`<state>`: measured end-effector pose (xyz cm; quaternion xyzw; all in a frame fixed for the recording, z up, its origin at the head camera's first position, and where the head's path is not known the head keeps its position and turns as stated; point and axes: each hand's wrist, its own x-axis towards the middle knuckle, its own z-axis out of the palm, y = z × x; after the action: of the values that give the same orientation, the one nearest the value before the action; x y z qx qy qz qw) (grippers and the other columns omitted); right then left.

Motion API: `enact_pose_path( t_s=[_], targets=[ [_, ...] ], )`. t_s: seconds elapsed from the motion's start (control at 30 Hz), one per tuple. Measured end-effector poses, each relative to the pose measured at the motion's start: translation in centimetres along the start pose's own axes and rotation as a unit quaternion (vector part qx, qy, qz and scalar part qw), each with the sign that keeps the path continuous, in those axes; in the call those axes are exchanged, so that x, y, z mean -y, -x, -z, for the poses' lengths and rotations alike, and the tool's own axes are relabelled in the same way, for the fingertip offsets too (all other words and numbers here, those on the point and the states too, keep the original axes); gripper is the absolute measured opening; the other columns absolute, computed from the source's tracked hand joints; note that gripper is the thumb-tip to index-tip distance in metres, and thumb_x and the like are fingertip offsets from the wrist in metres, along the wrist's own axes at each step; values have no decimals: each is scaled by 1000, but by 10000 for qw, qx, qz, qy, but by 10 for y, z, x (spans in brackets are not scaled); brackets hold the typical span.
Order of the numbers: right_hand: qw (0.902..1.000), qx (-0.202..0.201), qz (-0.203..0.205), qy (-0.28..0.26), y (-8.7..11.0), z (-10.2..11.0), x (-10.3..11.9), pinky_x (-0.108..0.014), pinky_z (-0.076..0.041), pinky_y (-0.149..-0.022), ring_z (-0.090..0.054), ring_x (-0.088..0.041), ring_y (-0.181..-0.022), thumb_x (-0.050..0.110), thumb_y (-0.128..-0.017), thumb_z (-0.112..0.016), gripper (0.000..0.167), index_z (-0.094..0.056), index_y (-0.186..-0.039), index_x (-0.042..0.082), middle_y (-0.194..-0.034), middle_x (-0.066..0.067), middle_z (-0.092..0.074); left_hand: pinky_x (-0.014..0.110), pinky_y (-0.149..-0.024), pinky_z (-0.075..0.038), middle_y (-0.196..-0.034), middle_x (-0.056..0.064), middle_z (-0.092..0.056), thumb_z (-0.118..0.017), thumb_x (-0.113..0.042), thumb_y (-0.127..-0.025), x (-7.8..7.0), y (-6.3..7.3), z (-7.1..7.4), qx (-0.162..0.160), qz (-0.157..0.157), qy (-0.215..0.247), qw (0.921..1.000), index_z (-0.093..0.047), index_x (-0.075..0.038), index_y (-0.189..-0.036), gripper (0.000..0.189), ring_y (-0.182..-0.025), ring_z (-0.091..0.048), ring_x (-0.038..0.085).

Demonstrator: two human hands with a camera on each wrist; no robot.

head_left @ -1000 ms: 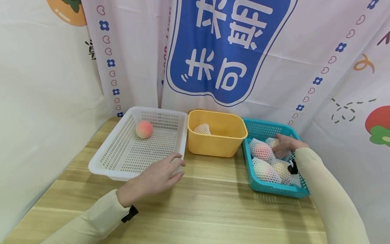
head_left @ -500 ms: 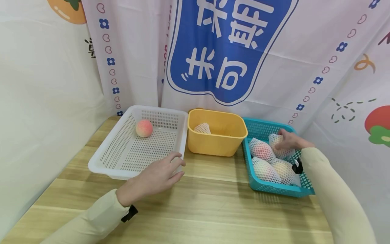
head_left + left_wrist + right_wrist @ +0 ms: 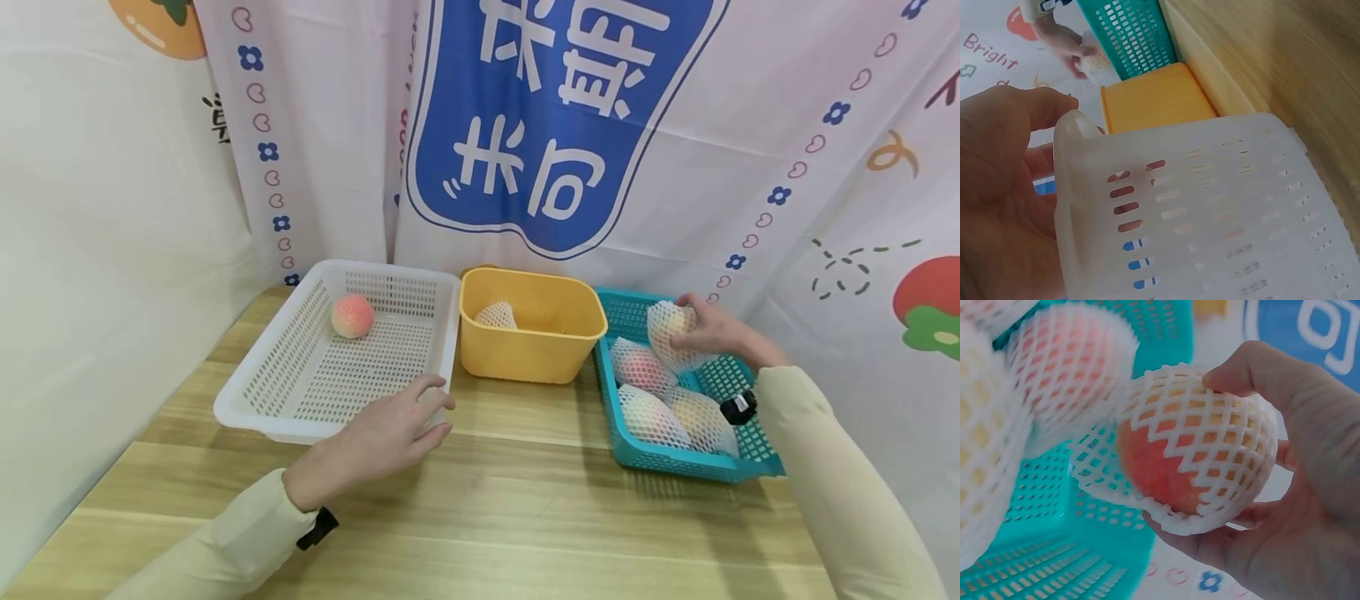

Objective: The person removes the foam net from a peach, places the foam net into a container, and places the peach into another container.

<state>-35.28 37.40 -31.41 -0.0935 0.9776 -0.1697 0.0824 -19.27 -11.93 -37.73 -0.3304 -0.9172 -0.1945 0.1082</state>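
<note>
My right hand grips a peach in a white foam net, raised at the back of the teal basket. In the right wrist view, thumb and fingers hold it from opposite sides, and red skin shows past the net's edge. Several other netted peaches lie in that basket. My left hand rests at the near right corner of the white basket, fingers loosely spread over its rim. One bare pink peach sits inside that basket.
Between the two baskets stands a yellow bin with a piece of white foam net in it. All three containers stand on a wooden table. A printed cloth hangs behind them.
My right hand has lifted the netted peach upward from among the others in the teal basket. The left hand stays in place.
</note>
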Motion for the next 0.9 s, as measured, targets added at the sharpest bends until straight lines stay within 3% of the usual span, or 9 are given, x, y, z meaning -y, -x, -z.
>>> enact_pose_path(
  t_s=[0.2, 0.4, 0.53, 0.7, 0.9],
  targets=[
    [9985, -285, 462, -87, 16, 4, 23, -56, -50, -85, -43, -40, -109, 25, -88, -70, 72, -28, -143, 2, -130, -29, -39, 17, -49, -39, -134, 15, -54, -63, -25, -95, 0, 1, 0, -21, -13, -3, 10000, -62, -13, -115, 23, -62, -53, 7],
    [9917, -616, 1132, 14, 33, 1, 45, -51, -50, -83, -49, -36, -108, 21, -85, -74, 69, -37, -139, -2, -130, -25, -47, 17, -49, -40, -134, 15, -54, -63, -25, -96, 1, 2, -1, -19, -28, 21, 10000, -62, -13, -115, 23, -62, -54, 7],
    [9915, -500, 1188, -168, 44, -3, 56, -54, -47, -88, -49, -35, -112, 26, -85, -74, 70, -37, -139, 2, -136, -23, -45, 17, -50, -40, -134, 15, -54, -63, -26, -95, 1, 2, 0, -19, -53, 23, 10000, -62, -13, -115, 23, -61, -53, 7],
    [9924, -356, 1109, -390, 52, -7, 66, -47, -50, -84, -53, -32, -106, 34, -86, -73, 72, -34, -141, 10, -134, -19, -47, 18, -50, -41, -134, 15, -54, -63, -25, -95, 0, 1, 1, -25, -78, 56, 10000, -61, -13, -114, 22, -59, -52, 6],
    [9868, -304, 1528, -447, 63, -16, 83, -42, -47, -85, -52, -27, -106, 31, -85, -74, 67, -38, -139, 14, -132, -12, -50, 23, -59, -50, -132, 13, -56, -62, -26, -96, -1, 1, 2, -45, -91, 25, 9999, -62, -13, -113, 21, -69, -59, 11]
  ],
)
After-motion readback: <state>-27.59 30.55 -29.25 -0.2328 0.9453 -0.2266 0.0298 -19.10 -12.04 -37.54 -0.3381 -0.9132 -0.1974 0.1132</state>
